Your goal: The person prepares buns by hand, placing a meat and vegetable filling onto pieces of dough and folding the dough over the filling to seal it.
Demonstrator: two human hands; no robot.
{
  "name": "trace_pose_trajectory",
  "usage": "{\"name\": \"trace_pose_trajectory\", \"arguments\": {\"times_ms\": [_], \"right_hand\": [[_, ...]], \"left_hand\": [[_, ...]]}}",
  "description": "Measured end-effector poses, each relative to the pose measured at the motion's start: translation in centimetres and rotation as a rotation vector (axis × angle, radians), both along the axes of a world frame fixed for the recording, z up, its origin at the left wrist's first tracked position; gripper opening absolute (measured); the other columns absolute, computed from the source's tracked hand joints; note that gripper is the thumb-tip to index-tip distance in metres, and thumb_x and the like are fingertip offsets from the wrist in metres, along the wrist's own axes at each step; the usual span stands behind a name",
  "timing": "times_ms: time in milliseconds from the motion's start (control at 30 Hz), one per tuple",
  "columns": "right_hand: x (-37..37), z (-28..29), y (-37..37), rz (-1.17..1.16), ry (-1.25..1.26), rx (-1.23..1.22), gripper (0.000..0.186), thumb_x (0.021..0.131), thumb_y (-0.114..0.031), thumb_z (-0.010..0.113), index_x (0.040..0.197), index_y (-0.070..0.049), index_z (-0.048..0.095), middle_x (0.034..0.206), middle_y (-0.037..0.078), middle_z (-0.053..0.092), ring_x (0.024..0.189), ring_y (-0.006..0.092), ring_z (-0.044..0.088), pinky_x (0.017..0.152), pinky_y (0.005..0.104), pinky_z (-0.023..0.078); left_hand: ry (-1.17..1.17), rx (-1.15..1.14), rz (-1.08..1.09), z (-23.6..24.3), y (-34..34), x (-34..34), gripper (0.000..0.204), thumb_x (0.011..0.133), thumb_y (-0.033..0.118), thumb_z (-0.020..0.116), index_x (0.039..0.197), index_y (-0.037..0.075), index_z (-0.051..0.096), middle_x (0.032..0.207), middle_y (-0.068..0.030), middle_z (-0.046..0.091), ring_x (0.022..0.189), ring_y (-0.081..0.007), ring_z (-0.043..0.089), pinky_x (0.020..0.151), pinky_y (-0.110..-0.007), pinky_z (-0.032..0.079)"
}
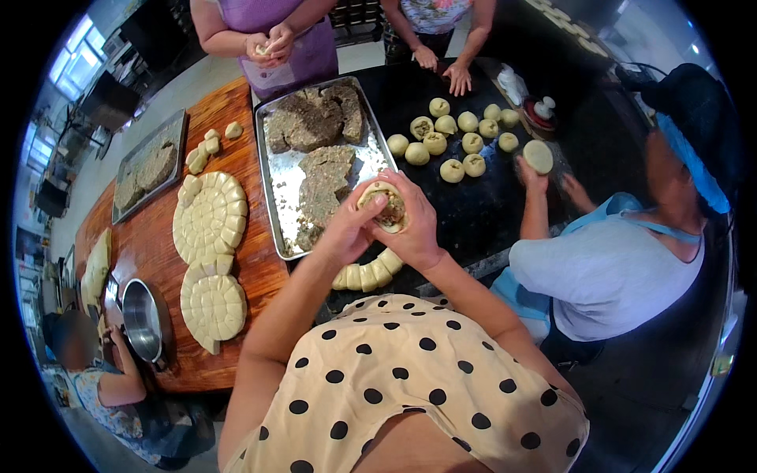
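Note:
Between my two hands sits a round of dough with filling (392, 213), its pale rim gathered around a brownish centre. My left hand (347, 226) curls about its left side, the thumb pressing into the filling. My right hand (420, 223) wraps the right side, fingers around the dough's edge. Both are held over the right edge of a metal tray (272, 206) that carries large slabs of brownish filling (325, 183). Below my hands, a curved row of cut dough pieces (369, 273) lies on the black tabletop, partly hidden by my arms.
Several filled dough balls (451, 170) stand on the black table (481, 213). Cut dough rounds (210, 217), a second tray (150, 169) and a steel bowl (143, 319) occupy the wooden table. At the right a co-worker holds a flat dough disc (538, 157); other people work opposite and at left.

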State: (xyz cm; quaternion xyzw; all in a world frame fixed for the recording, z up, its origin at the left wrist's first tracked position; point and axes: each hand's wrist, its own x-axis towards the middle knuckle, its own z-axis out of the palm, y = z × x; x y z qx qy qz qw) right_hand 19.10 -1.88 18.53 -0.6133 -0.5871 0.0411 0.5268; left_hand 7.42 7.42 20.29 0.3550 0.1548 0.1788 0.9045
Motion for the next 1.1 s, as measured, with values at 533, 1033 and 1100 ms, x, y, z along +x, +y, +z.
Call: {"name": "trace_pose_trajectory", "arguments": {"times_ms": [533, 1033, 1100], "right_hand": [[0.7, 0.9, -1.5, -0.06, -0.137, 0.052, 0.08, 0.064, -0.016, 0.084, 0.135, -0.004, 0.047, 0.131, 0.013, 0.058, 0.123, 0.034, 0.055, 0.111, 0.0462, 0.039], [1.8, 2.7, -0.7, 0.084, -0.093, 0.063, 0.104, 0.066, -0.022, 0.086, 0.15, -0.004, 0.026, 0.147, 0.02, 0.039, 0.134, 0.0379, 0.043, 0.108, 0.0438, 0.04], [2.3, 2.5, -1.3, 0.141, -0.126, -0.008, 0.104, 0.065, -0.023, 0.086, 0.149, -0.003, 0.028, 0.142, 0.018, 0.046, 0.13, 0.0356, 0.047, 0.107, 0.043, 0.042]], "left_hand": [[0.157, 0.152, -0.094, -0.9, -1.1, 1.0, 0.045, 0.102, 0.023, 0.054, 0.14, 0.006, 0.04, 0.122, -0.0072, 0.056, 0.111, -0.0129, 0.056, 0.094, -0.03, 0.048], [0.151, 0.006, -0.009, 1.7, -0.9, 0.1, 0.042, 0.101, 0.023, 0.055, 0.136, 0.002, 0.045, 0.121, -0.0066, 0.06, 0.116, -0.0149, 0.057, 0.095, -0.03, 0.05], [0.208, 0.087, -0.069, 2.0, -1.4, 0.2, 0.047, 0.102, 0.026, 0.055, 0.14, 0.004, 0.041, 0.125, -0.0071, 0.056, 0.116, -0.0143, 0.056, 0.096, -0.03, 0.049]]}}
